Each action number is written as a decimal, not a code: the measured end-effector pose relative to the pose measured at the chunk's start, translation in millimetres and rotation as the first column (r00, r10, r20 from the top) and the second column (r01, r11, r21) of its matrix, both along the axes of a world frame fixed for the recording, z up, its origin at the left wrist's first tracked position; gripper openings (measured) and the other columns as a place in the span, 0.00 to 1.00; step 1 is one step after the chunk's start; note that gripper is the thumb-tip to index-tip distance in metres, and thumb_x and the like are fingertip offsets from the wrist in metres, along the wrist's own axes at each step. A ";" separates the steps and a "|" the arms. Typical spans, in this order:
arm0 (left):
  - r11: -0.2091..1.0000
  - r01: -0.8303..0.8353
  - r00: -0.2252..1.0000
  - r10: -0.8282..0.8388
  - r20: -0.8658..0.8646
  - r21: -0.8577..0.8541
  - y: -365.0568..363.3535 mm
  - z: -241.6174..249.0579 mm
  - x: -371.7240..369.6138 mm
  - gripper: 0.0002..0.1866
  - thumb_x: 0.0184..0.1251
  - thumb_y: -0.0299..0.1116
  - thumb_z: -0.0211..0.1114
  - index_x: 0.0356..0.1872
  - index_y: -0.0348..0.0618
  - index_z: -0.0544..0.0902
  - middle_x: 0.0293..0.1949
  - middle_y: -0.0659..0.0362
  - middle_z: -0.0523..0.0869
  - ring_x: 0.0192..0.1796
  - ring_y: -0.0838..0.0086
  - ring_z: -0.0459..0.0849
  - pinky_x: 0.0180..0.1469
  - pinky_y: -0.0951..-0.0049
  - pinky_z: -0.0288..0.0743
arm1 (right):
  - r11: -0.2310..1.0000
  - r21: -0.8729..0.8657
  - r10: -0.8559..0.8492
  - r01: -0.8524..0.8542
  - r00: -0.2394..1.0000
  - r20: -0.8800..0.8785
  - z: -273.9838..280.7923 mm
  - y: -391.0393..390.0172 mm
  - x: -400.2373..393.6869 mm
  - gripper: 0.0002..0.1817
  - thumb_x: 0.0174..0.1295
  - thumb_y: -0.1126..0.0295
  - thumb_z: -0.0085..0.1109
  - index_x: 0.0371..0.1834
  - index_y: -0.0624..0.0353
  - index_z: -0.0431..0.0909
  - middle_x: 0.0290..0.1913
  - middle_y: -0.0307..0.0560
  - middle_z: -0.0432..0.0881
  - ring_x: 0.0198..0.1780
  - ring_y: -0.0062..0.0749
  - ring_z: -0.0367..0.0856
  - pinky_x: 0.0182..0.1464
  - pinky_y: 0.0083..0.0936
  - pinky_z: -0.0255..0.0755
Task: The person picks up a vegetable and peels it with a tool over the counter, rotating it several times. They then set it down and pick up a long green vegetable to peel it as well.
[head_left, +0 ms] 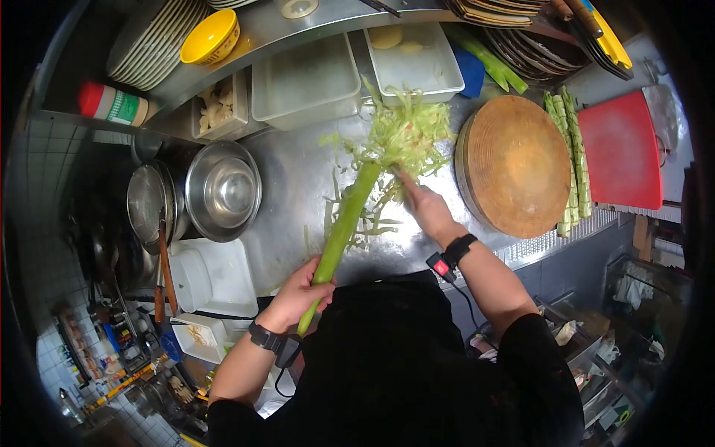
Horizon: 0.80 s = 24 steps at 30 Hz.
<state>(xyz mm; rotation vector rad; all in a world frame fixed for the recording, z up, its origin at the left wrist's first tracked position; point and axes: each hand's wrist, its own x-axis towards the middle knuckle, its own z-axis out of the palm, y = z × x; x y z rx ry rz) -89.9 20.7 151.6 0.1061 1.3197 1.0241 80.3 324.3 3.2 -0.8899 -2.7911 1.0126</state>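
My left hand (302, 293) is wrapped round the lower part of a long, pale green peeled stalk, seemingly celtuce (348, 216). The stalk slants up and away from me over the steel counter (287, 186), its far end at the edge of a heap of green peelings (410, 130). Just right of that end, my right hand (428, 208) is closed, fingers pointing toward the heap. Whatever it grips is too hidden and blurred to name; it may be a peeler. Loose strips of peel (369, 223) lie below the heap, between the stalk and my right hand.
A round wooden chopping block (514, 160) stands right, beside unpeeled stalks (573, 164) and a red board (622, 153). Steel bowls (223, 190) and a white tray (220, 276) are left. Plastic tubs (305, 82) line the back under a shelf with plates (160, 45).
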 end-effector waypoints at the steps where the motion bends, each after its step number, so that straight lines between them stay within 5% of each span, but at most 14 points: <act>1: 1.000 0.001 1.000 -0.001 0.002 -0.001 -2.6 0.1 1.8 0.30 0.74 0.18 0.63 0.76 0.41 0.68 0.45 0.60 0.82 0.35 0.78 0.83 0.32 0.77 0.77 | 0.996 -0.065 0.057 -0.069 0.983 -0.174 9.0 -9.7 0.8 0.35 0.75 0.71 0.59 0.85 0.46 0.63 0.42 0.63 0.88 0.42 0.61 0.87 0.49 0.50 0.82; 3: 0.997 0.053 0.995 -0.058 -0.085 -0.056 -3.4 -1.2 3.3 0.36 0.70 0.15 0.61 0.79 0.43 0.66 0.44 0.61 0.79 0.31 0.78 0.80 0.30 0.77 0.73 | 0.954 -0.081 0.238 -0.288 0.896 -0.375 20.6 -34.3 -2.1 0.34 0.75 0.74 0.56 0.84 0.49 0.65 0.43 0.61 0.87 0.43 0.57 0.88 0.48 0.48 0.83; 6: 0.988 0.107 0.987 -0.118 -0.106 -0.109 -5.2 -4.8 5.6 0.38 0.71 0.15 0.61 0.81 0.46 0.63 0.44 0.61 0.79 0.31 0.79 0.79 0.31 0.77 0.74 | 0.793 -0.117 0.569 -0.598 0.796 -0.208 63.7 -70.3 -8.2 0.32 0.74 0.70 0.57 0.82 0.45 0.69 0.40 0.56 0.84 0.40 0.53 0.87 0.44 0.44 0.83; 9: 0.975 0.173 0.970 -0.194 -0.146 -0.141 -3.9 -3.5 5.3 0.42 0.72 0.18 0.65 0.85 0.46 0.59 0.44 0.61 0.82 0.33 0.79 0.83 0.33 0.76 0.79 | 0.738 -0.046 0.653 -0.673 0.729 -0.204 40.1 -59.8 -13.9 0.32 0.75 0.69 0.57 0.83 0.48 0.68 0.43 0.55 0.85 0.40 0.52 0.87 0.43 0.44 0.83; 10: 0.974 0.177 0.969 -0.198 -0.146 -0.141 -6.9 -4.8 4.8 0.42 0.72 0.18 0.65 0.85 0.46 0.59 0.44 0.61 0.82 0.33 0.79 0.83 0.33 0.76 0.79 | 0.885 -0.150 0.349 -0.440 0.842 -0.413 -24.5 -50.4 -14.0 0.32 0.75 0.71 0.56 0.83 0.50 0.67 0.48 0.55 0.87 0.41 0.54 0.88 0.46 0.46 0.83; 11: 0.964 0.212 0.956 -0.239 -0.172 -0.162 -11.0 -7.9 2.6 0.43 0.72 0.18 0.65 0.85 0.46 0.58 0.44 0.60 0.82 0.33 0.79 0.83 0.33 0.75 0.79 | 0.966 -0.175 0.099 -0.192 0.895 -0.435 -40.9 -29.9 -14.0 0.33 0.75 0.72 0.53 0.84 0.50 0.64 0.49 0.57 0.88 0.43 0.57 0.88 0.51 0.48 0.83; 12: 0.953 0.242 0.940 -0.277 -0.200 -0.184 -14.1 -9.9 0.5 0.43 0.71 0.18 0.65 0.86 0.45 0.57 0.43 0.60 0.83 0.32 0.78 0.83 0.33 0.75 0.80 | 0.989 -0.148 0.037 -0.026 0.997 0.071 -19.5 1.2 -15.9 0.34 0.75 0.73 0.52 0.85 0.49 0.62 0.48 0.61 0.89 0.45 0.59 0.89 0.53 0.49 0.82; 15: 0.929 0.324 0.878 -0.367 -0.308 -0.181 -26.0 -8.5 -0.5 0.44 0.71 0.19 0.64 0.86 0.45 0.55 0.40 0.58 0.84 0.31 0.77 0.84 0.35 0.73 0.82 | 0.996 -0.060 0.068 -0.064 0.995 0.068 -5.4 17.1 -16.4 0.33 0.78 0.70 0.51 0.86 0.46 0.61 0.41 0.65 0.88 0.41 0.58 0.89 0.47 0.51 0.82; 19: 0.933 0.320 0.884 -0.357 -0.301 -0.167 -31.4 -17.1 -0.4 0.43 0.75 0.25 0.66 0.87 0.44 0.55 0.38 0.57 0.85 0.30 0.75 0.84 0.34 0.70 0.84 | 0.988 -0.153 0.028 -0.031 0.999 -0.019 -1.4 -1.6 -23.5 0.33 0.78 0.66 0.56 0.85 0.43 0.63 0.43 0.68 0.87 0.44 0.65 0.87 0.50 0.52 0.81; 24: 0.923 0.225 0.957 -0.271 -0.109 -0.313 -3.8 -23.0 -5.7 0.30 0.81 0.34 0.66 0.79 0.49 0.66 0.34 0.60 0.82 0.27 0.75 0.84 0.25 0.68 0.82 | 0.973 -0.229 -0.009 0.008 1.000 -0.001 -9.8 -21.4 -24.0 0.32 0.78 0.67 0.54 0.84 0.46 0.63 0.42 0.67 0.87 0.44 0.66 0.87 0.50 0.54 0.81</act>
